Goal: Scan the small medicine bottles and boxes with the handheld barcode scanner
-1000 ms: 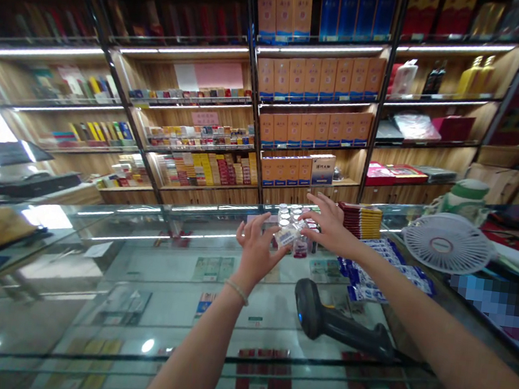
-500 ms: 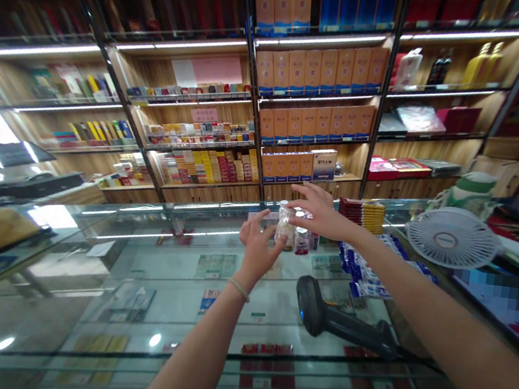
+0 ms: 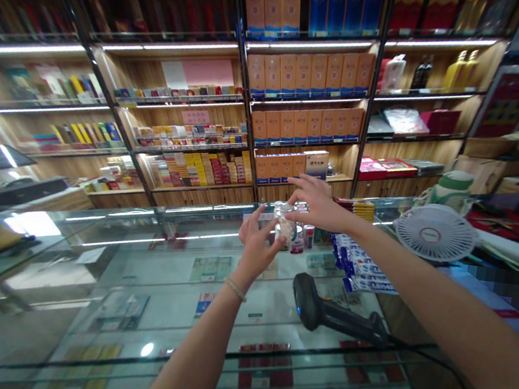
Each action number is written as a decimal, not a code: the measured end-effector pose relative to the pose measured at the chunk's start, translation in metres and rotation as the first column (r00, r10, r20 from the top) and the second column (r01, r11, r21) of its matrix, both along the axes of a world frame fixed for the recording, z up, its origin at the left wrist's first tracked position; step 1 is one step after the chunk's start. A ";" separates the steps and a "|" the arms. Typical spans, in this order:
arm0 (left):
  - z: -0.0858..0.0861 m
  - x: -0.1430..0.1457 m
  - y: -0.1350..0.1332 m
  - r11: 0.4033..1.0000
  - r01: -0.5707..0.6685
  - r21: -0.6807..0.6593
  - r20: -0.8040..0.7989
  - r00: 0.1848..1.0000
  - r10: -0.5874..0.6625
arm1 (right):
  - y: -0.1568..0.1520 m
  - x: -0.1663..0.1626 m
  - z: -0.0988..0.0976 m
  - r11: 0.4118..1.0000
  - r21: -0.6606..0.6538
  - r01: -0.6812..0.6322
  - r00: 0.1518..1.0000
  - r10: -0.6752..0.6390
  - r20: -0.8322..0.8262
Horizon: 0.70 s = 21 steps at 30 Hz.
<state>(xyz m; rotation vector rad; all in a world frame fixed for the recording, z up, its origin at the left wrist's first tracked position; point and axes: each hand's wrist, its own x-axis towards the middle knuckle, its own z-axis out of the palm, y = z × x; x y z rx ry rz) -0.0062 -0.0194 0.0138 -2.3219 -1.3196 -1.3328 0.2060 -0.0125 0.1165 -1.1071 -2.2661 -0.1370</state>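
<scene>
Several small clear jars with silvery lids stand close together on the glass counter (image 3: 166,296). The foremost, a jar with pale contents (image 3: 285,228), is between my hands. My left hand (image 3: 256,241) is at its left, fingers apart, the index finger raised and the thumb near the jar's lower side; whether it touches is unclear. From the right, my right hand (image 3: 312,204) reaches over the jars with fingers spread, its thumb close to the front jar's lid. Behind that one, a jar with a reddish base (image 3: 298,242) is partly hidden.
A black barcode scanner (image 3: 337,311) lies on the counter nearer me. Blue-and-white packets (image 3: 359,267) are at the right, beside a white fan (image 3: 435,234) and a green-and-white jug (image 3: 452,190). Stocked shelves (image 3: 306,99) line the back wall.
The view has shifted slightly, so the surroundings appear further left. My hands remain around the jars with their fingers spread, and the right hand is slightly lower over the lids.
</scene>
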 end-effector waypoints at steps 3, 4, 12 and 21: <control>0.002 0.000 -0.004 0.998 -0.056 0.000 0.042 0.998 0.055 | -0.001 -0.008 0.000 0.997 0.037 0.070 0.995 -0.067 -0.077; 0.002 0.000 -0.004 0.998 -0.066 0.004 0.051 0.997 0.065 | -0.001 -0.011 0.000 0.995 0.045 0.094 0.992 -0.089 -0.094; 0.004 0.002 -0.005 0.995 -0.084 0.049 0.091 0.993 0.079 | -0.010 -0.036 -0.016 0.981 0.090 0.171 0.982 -0.163 -0.095; 0.010 -0.006 -0.001 0.995 -0.078 0.060 0.092 0.993 0.073 | -0.016 -0.020 -0.020 0.984 0.143 0.103 0.993 -0.109 0.034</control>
